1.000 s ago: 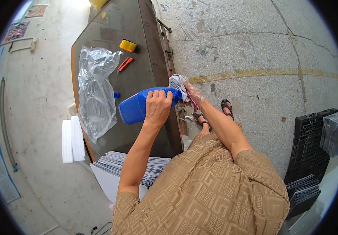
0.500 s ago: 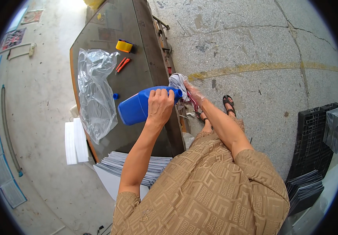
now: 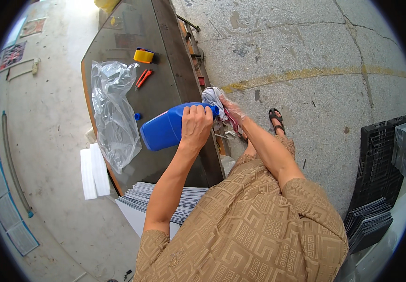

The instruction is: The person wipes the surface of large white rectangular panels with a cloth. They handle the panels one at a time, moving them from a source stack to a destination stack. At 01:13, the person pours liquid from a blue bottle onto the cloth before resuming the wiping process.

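Observation:
My left hand [image 3: 196, 123] is wrapped round the handle of a blue plastic jug [image 3: 159, 133], which is tipped over so its uncapped mouth points right. Against that mouth lies a bunched white and red cloth [image 3: 213, 101], gripped by my right hand [image 3: 231, 112] in a thin clear plastic glove. Most of the right fingers are hidden behind the cloth. Whether liquid runs out does not show. A small blue cap [image 3: 138, 116] lies on the dark table [image 3: 165, 84], left of the jug.
A crumpled clear plastic bag [image 3: 113, 117] covers the table's left side. Beyond it are a red cutter knife [image 3: 143, 78] and a yellow tape roll [image 3: 143, 55]. Stacked thin panels [image 3: 174, 202] sit near my left forearm. White foam pieces [image 3: 94, 171] stand past the left edge; a black pallet [image 3: 377, 160] is at right.
The view has shifted slightly. Both hands keep their grips, and the jug stays tipped against the cloth with hardly any movement.

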Tool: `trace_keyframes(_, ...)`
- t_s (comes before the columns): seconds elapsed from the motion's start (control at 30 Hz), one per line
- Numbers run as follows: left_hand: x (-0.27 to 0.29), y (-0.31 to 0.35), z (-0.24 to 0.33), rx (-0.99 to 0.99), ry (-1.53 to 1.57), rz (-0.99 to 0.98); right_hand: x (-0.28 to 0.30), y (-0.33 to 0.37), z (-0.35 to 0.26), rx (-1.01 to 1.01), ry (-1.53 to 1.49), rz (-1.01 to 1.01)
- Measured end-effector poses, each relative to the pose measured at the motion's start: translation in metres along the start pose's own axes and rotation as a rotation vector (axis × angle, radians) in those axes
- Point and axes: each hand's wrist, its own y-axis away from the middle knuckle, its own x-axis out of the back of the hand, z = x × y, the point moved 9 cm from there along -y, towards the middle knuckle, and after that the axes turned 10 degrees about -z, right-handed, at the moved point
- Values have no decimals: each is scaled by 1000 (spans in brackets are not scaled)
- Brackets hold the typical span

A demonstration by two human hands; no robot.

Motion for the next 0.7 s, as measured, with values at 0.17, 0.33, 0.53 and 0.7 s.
trace_keyframes(0.17,-6,0,0,-1,-6,-15,-9,6,0,-42,-2,22)
trace_keyframes(0.33,-4,-3,3,-16,-32,0,-13,8,-3,-40,26,30)
trace_keyframes(0.53,-6,-4,2,-20,-46,29,-6,4,0,-19,66,30)
trace_keyframes(0.7,-7,0,0,-7,-41,20,2,3,8,-52,85,66)
